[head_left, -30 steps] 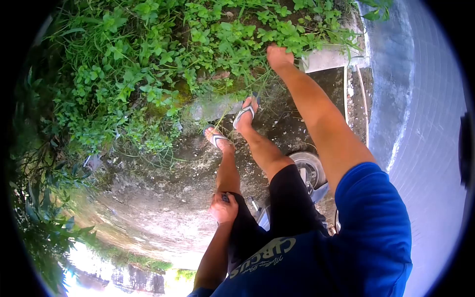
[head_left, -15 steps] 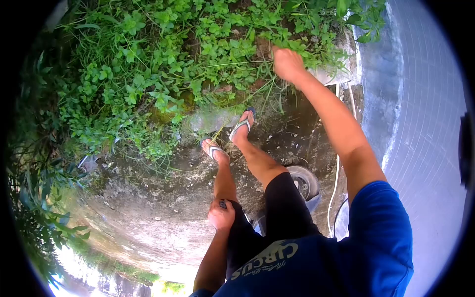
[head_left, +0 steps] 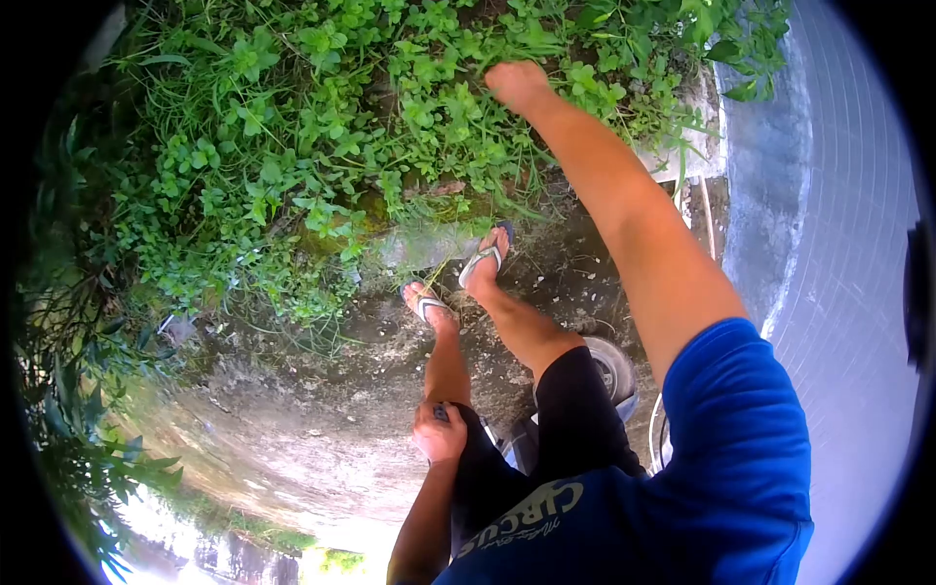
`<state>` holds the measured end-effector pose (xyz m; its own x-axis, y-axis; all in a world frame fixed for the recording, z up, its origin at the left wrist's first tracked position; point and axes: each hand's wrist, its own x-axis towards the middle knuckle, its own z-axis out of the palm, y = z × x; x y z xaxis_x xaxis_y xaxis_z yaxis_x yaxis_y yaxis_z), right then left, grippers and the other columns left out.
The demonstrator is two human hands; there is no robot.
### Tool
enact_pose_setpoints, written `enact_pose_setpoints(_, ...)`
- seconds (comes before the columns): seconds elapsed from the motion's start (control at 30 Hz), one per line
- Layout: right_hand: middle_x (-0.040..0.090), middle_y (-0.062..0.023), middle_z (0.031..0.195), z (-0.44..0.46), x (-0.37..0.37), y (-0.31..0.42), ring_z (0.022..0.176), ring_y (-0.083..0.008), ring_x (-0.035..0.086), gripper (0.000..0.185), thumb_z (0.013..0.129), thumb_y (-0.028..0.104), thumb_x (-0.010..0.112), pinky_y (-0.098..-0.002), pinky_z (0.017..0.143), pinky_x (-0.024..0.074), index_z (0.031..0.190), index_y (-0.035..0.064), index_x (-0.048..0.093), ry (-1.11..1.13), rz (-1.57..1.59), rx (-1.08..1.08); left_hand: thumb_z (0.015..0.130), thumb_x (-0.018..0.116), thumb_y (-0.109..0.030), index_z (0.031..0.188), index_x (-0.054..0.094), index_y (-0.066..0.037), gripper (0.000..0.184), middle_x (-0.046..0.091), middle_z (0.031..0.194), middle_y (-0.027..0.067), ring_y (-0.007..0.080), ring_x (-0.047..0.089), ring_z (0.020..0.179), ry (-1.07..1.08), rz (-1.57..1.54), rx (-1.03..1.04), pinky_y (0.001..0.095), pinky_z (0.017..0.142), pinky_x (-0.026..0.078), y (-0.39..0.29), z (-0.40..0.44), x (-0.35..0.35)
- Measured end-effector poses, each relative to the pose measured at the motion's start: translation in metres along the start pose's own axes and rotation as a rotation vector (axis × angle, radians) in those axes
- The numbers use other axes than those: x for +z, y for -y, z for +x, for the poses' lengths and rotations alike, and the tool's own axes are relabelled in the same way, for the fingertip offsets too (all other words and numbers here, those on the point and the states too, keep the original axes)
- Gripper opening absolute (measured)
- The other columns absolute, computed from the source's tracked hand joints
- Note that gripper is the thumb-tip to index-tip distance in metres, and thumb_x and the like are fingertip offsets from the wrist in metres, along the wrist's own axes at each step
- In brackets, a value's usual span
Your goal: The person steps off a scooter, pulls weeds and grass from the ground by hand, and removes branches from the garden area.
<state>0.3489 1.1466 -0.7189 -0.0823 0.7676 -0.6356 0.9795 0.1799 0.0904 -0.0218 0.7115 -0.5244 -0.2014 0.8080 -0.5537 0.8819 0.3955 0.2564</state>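
My right hand (head_left: 517, 86) is stretched out among the low green plants (head_left: 336, 107), its fingers curled down and closed; leaves and the back of the hand hide what they grip, if anything. Near my knee, my left hand (head_left: 440, 434) is closed around a small dark object (head_left: 441, 412), resting against the black shorts (head_left: 575, 414). Several grass blades lie by my feet, which are in flip-flops (head_left: 485, 258) at the edge of the plant bed.
A concrete block (head_left: 419, 246) edges the bed by my feet. A wheel (head_left: 609, 370) stands beside my right leg. To the right are a pale pipe (head_left: 707, 219) and a grey-blue wall (head_left: 765, 175). Dark leafy branches (head_left: 73, 419) hang at the left.
My right hand has moved left and farther into the plants, after dipping nearer the bed's edge. My left hand stays by the knee with the dark object. The view has shifted slightly.
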Motion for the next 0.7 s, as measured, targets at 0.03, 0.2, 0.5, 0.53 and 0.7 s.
enact_pose_setpoints(0.03, 0.071, -0.0127, 0.115, -0.008, -0.001, -0.002, 0.099, -0.0312, 0.069, 0.025, 0.096, 0.015, 0.050, -0.0472, 0.083, 0.0562, 0.110, 0.0081, 0.070, -0.018, 0.005, -0.028, 0.080, 0.070, -0.022, 0.080, 0.060, -0.003, 0.021, 0.065, 0.078, 0.0199, 0.0427, 0.066, 0.068, -0.001, 0.006, -0.001, 0.0533, 0.060, 0.052, -0.002, -0.004, -0.002)
enact_pose_setpoints(0.2, 0.070, -0.0145, 0.114, -0.034, -0.071, -0.016, 0.103, -0.0355, 0.068, 0.027, 0.091, 0.009, 0.052, -0.0478, 0.089, 0.0541, 0.111, 0.0045, 0.069, 0.023, 0.362, 0.080, 0.079, 0.069, -0.024, 0.079, 0.060, -0.004, 0.022, 0.065, 0.077, 0.0195, 0.0424, 0.065, 0.067, -0.005, 0.018, -0.023, 0.0535, 0.059, 0.052, -0.012, 0.001, 0.000)
enact_pose_setpoints(0.5, 0.067, -0.0304, 0.109, -0.006, -0.143, -0.023, 0.093, -0.0419, 0.070, 0.023, 0.081, -0.010, 0.051, -0.0488, 0.084, 0.0591, 0.098, -0.0077, 0.066, -0.287, 0.250, -0.042, 0.080, 0.070, -0.023, 0.080, 0.062, -0.004, 0.020, 0.066, 0.077, 0.0190, 0.0424, 0.066, 0.069, 0.005, 0.016, -0.061, 0.0526, 0.061, 0.052, -0.017, 0.012, -0.001)
enact_pose_setpoints(0.53, 0.067, -0.0308, 0.109, 0.020, -0.131, -0.037, 0.091, -0.0425, 0.070, 0.022, 0.082, -0.009, 0.051, -0.0490, 0.081, 0.0599, 0.098, -0.0069, 0.066, -0.438, 0.186, -0.056, 0.080, 0.070, -0.023, 0.080, 0.062, -0.004, 0.021, 0.066, 0.077, 0.0194, 0.0427, 0.066, 0.069, -0.016, 0.004, -0.050, 0.0526, 0.061, 0.052, -0.018, 0.018, 0.003)
enact_pose_setpoints(0.7, 0.068, -0.0294, 0.110, 0.100, -0.077, -0.060, 0.098, -0.0416, 0.069, 0.022, 0.093, 0.001, 0.053, -0.0538, 0.081, 0.0584, 0.107, -0.0022, 0.068, -0.550, 0.256, 0.148, 0.081, 0.069, -0.022, 0.078, 0.061, -0.002, 0.022, 0.064, 0.075, 0.0213, 0.0442, 0.064, 0.068, -0.068, -0.016, -0.038, 0.0532, 0.061, 0.051, -0.009, 0.020, 0.002)
